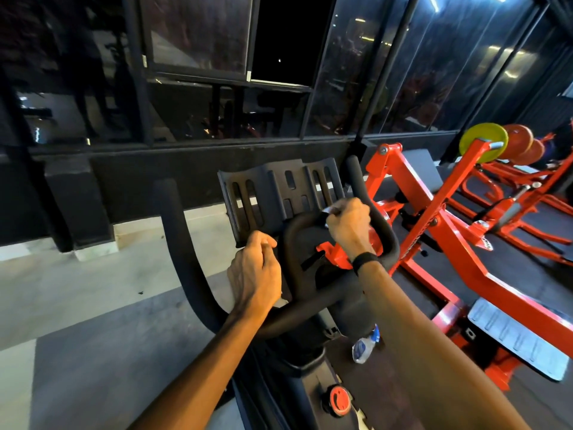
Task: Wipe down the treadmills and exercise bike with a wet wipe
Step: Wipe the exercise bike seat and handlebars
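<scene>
Standing over the exercise bike (pixel 310 321), we curl our right hand (pixel 348 226) around the wet wipe (pixel 326 214), its grip pressing the wipe onto the inner loop of the black handlebar (pixel 290 243). Our left hand (pixel 254 274) hovers beside the loop with loosely curled fingers; a white scrap shows beneath it, though whether it is held we cannot tell.

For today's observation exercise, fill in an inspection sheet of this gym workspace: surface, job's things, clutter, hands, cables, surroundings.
Surface: grey floor, small dark specks.
Job's things: exercise bike handlebar; wet wipe pressed on its inner loop.
Clutter: plastic bottle lying under the bike.
Hands: right hand grips the wipe on the bar; left hand curled at the bar, white scrap below it.
Cables: nothing seen.
Surroundings: dark windows; red weight machine to the right.
</scene>
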